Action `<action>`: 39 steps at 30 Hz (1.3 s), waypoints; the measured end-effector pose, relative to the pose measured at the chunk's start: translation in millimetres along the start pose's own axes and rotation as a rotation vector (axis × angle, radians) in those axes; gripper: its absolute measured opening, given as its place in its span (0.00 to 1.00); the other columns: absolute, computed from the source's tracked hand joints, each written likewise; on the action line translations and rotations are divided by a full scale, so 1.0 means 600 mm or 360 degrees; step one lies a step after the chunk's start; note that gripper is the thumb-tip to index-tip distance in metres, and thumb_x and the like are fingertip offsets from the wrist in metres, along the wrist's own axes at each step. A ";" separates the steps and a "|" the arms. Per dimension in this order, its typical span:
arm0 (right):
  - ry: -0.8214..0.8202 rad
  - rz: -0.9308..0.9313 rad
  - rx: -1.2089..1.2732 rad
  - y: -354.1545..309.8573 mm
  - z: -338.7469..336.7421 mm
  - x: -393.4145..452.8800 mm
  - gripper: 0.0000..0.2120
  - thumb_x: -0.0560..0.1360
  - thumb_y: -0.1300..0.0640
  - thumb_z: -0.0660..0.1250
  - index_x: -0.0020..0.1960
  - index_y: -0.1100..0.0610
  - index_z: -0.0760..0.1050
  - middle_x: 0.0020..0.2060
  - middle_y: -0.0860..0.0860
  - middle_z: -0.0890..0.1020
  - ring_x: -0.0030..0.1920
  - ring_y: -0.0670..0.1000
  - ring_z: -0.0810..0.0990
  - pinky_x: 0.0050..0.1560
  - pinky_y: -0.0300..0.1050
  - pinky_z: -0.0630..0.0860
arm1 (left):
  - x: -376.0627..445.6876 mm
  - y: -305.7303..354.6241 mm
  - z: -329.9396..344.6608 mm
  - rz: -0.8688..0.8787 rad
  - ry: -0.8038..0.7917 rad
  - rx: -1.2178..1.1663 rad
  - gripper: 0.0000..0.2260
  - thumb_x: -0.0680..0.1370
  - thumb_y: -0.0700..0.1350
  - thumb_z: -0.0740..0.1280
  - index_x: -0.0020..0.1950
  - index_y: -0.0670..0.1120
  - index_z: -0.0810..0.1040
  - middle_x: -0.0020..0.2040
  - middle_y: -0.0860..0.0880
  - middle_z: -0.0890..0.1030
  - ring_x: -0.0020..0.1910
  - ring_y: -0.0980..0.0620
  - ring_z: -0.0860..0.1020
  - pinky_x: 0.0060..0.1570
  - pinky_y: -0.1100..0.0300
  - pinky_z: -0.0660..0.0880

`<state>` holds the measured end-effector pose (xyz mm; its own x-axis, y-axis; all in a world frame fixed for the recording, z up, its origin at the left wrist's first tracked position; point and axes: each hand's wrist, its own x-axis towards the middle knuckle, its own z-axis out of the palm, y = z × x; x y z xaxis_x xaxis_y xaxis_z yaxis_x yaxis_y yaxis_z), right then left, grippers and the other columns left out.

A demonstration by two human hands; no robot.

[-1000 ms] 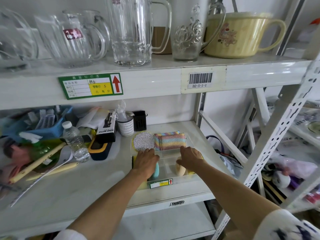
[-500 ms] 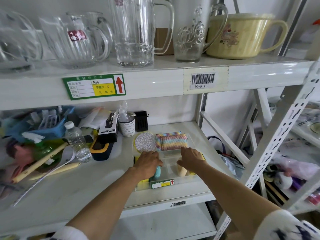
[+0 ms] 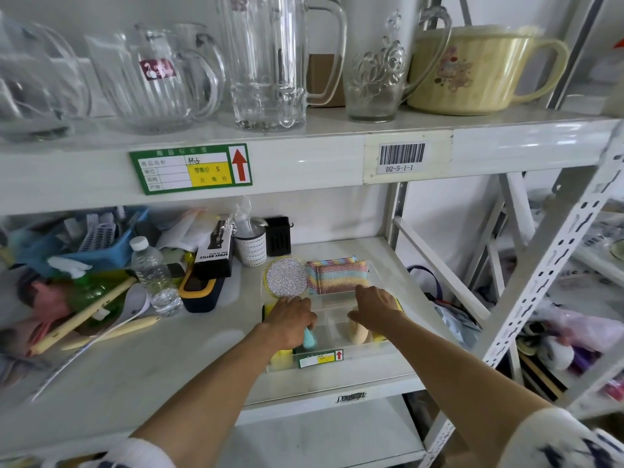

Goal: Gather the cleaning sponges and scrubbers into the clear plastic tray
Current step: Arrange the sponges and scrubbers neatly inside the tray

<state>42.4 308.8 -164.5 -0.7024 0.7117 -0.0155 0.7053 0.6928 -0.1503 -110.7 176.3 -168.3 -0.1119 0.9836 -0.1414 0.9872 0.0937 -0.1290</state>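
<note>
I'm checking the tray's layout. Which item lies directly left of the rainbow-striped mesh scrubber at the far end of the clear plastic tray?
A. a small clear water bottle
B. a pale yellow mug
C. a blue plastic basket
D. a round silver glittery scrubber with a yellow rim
D: the round silver glittery scrubber with a yellow rim sits right beside the rainbow-striped mesh scrubber, on its left, at the far end of the clear plastic tray.

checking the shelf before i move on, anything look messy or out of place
The tray looks tidy under both hands. To its left, a water bottle stands among loosely piled clutter, with a long wooden stick lying slantwise across it.
</note>
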 end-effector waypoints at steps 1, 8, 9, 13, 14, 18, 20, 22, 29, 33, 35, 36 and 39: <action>-0.0002 0.0000 0.0002 0.000 0.000 0.000 0.21 0.76 0.48 0.67 0.65 0.57 0.70 0.56 0.54 0.81 0.52 0.55 0.81 0.52 0.46 0.78 | 0.000 -0.001 0.000 0.0001 -0.0005 -0.0003 0.16 0.75 0.37 0.62 0.60 0.48 0.78 0.63 0.44 0.74 0.63 0.44 0.71 0.64 0.50 0.64; -0.0014 0.0010 0.0018 0.003 0.000 0.001 0.21 0.77 0.48 0.67 0.65 0.57 0.70 0.57 0.54 0.81 0.53 0.55 0.81 0.51 0.45 0.78 | 0.000 0.000 -0.002 0.0029 -0.0026 -0.0006 0.16 0.75 0.36 0.63 0.59 0.50 0.80 0.64 0.46 0.74 0.64 0.45 0.70 0.66 0.50 0.63; -0.0017 0.0012 0.0017 0.003 0.001 0.003 0.21 0.77 0.48 0.67 0.65 0.57 0.70 0.56 0.54 0.81 0.53 0.55 0.80 0.51 0.45 0.78 | 0.000 0.000 -0.002 0.0025 -0.0025 -0.0012 0.16 0.75 0.36 0.63 0.59 0.49 0.80 0.64 0.46 0.74 0.64 0.45 0.70 0.67 0.50 0.63; 0.0002 0.0050 -0.0015 0.005 -0.006 0.005 0.22 0.77 0.46 0.66 0.64 0.58 0.70 0.55 0.55 0.81 0.53 0.55 0.81 0.51 0.47 0.78 | 0.002 0.001 -0.005 0.0001 -0.0003 -0.0042 0.16 0.76 0.36 0.62 0.61 0.48 0.79 0.65 0.45 0.73 0.65 0.45 0.70 0.66 0.50 0.63; 0.0017 0.0066 -0.0012 0.007 -0.010 0.006 0.22 0.76 0.46 0.66 0.64 0.58 0.70 0.55 0.55 0.81 0.53 0.56 0.81 0.51 0.47 0.78 | 0.005 0.003 -0.007 -0.0005 0.0022 -0.0061 0.17 0.76 0.37 0.61 0.62 0.48 0.78 0.65 0.45 0.73 0.64 0.45 0.70 0.66 0.50 0.63; 0.0123 0.0210 0.0076 0.026 -0.033 0.007 0.16 0.78 0.50 0.64 0.61 0.58 0.71 0.51 0.56 0.81 0.49 0.56 0.81 0.47 0.48 0.78 | 0.023 0.024 -0.017 -0.0051 0.0241 -0.0372 0.15 0.79 0.41 0.59 0.65 0.48 0.76 0.63 0.46 0.75 0.61 0.46 0.73 0.60 0.50 0.70; 0.0188 0.0311 0.0050 0.040 -0.044 0.004 0.13 0.78 0.53 0.63 0.60 0.59 0.71 0.50 0.57 0.80 0.46 0.56 0.80 0.45 0.48 0.76 | 0.034 0.049 -0.026 -0.0110 0.0352 -0.0651 0.15 0.80 0.43 0.60 0.66 0.46 0.75 0.62 0.45 0.76 0.62 0.46 0.74 0.60 0.51 0.72; 0.0186 0.0422 -0.0011 0.055 -0.048 -0.004 0.12 0.79 0.55 0.61 0.60 0.59 0.71 0.54 0.57 0.79 0.51 0.56 0.80 0.47 0.47 0.75 | 0.047 0.083 -0.035 -0.0173 0.0374 -0.0888 0.16 0.80 0.43 0.61 0.68 0.45 0.74 0.63 0.44 0.76 0.63 0.45 0.74 0.62 0.52 0.71; -0.0038 0.0586 -0.0009 0.073 -0.037 -0.027 0.12 0.80 0.55 0.57 0.59 0.58 0.74 0.56 0.56 0.80 0.57 0.57 0.79 0.47 0.47 0.68 | 0.086 0.178 -0.049 -0.0267 0.0178 -0.1206 0.19 0.80 0.41 0.62 0.71 0.42 0.69 0.71 0.43 0.73 0.70 0.43 0.72 0.71 0.52 0.68; -0.0016 0.0559 0.0089 0.071 -0.035 -0.031 0.09 0.80 0.56 0.59 0.53 0.59 0.75 0.50 0.57 0.81 0.53 0.57 0.80 0.44 0.45 0.69 | 0.095 0.195 -0.054 -0.0246 0.0228 -0.1180 0.15 0.80 0.45 0.62 0.65 0.42 0.75 0.62 0.42 0.80 0.61 0.44 0.78 0.64 0.54 0.73; 0.0030 0.0562 0.0152 0.069 -0.037 -0.030 0.09 0.79 0.55 0.61 0.52 0.59 0.74 0.48 0.57 0.81 0.51 0.58 0.81 0.42 0.46 0.69 | 0.097 0.193 -0.051 -0.0255 0.0243 -0.1107 0.14 0.80 0.45 0.62 0.64 0.41 0.76 0.62 0.42 0.80 0.60 0.44 0.78 0.62 0.55 0.73; 0.0054 0.0569 0.0171 0.068 -0.038 -0.029 0.10 0.79 0.55 0.61 0.54 0.60 0.74 0.49 0.57 0.82 0.51 0.58 0.81 0.42 0.46 0.69 | 0.097 0.190 -0.049 -0.0260 0.0249 -0.1088 0.14 0.81 0.44 0.62 0.64 0.41 0.76 0.62 0.42 0.80 0.61 0.44 0.78 0.63 0.56 0.73; 0.0049 0.0550 0.0130 0.067 -0.036 -0.027 0.11 0.79 0.56 0.61 0.57 0.60 0.73 0.52 0.58 0.81 0.52 0.58 0.81 0.42 0.46 0.70 | 0.095 0.180 -0.041 -0.0285 0.0281 -0.1053 0.16 0.80 0.42 0.62 0.68 0.42 0.73 0.67 0.43 0.76 0.66 0.45 0.75 0.66 0.56 0.70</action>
<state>84.0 327.7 -148.7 -0.4192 0.9065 -0.0495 0.8900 0.3996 -0.2197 -7.7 246.3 -166.3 -0.3142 0.9493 -0.0053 0.8235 0.2753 0.4960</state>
